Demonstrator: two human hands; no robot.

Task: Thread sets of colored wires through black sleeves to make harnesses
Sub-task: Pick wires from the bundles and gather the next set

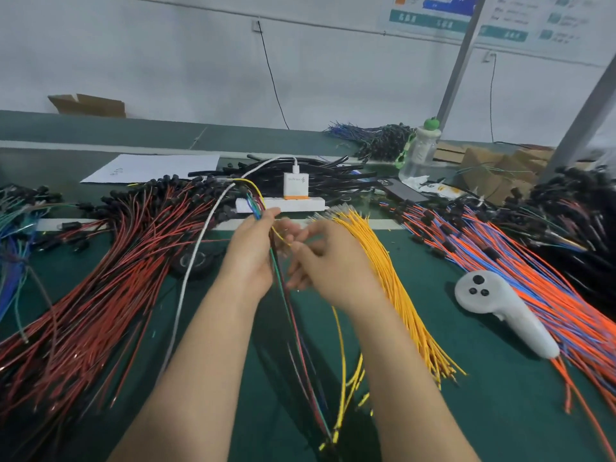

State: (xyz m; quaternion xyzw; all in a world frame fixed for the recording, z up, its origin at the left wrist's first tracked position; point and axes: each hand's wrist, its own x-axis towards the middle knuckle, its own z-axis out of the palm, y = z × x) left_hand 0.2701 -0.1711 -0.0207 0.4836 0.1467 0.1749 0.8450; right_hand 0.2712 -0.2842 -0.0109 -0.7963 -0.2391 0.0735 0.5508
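Note:
My left hand (pixel 251 253) grips a small set of colored wires (pixel 289 315), green, red, blue and dark ones, whose ends stick up above its fingers and trail down toward me. My right hand (pixel 328 261) is close beside it and pinches a single yellow wire (pixel 340 348) that arcs over the top of the set and hangs down between my arms. A pile of yellow wires (pixel 396 285) lies just right of my right hand. Black sleeves (pixel 320 175) are heaped behind a white power strip (pixel 283 204).
Red-and-black wires (pixel 100 295) fan across the left of the green table. Orange-and-blue wires (pixel 533 281) lie on the right under a white controller (pixel 503 311). A white cable (pixel 193 261), a charger (pixel 295 185), a bottle (pixel 420 151) and cardboard boxes (pixel 493 168) stand further back.

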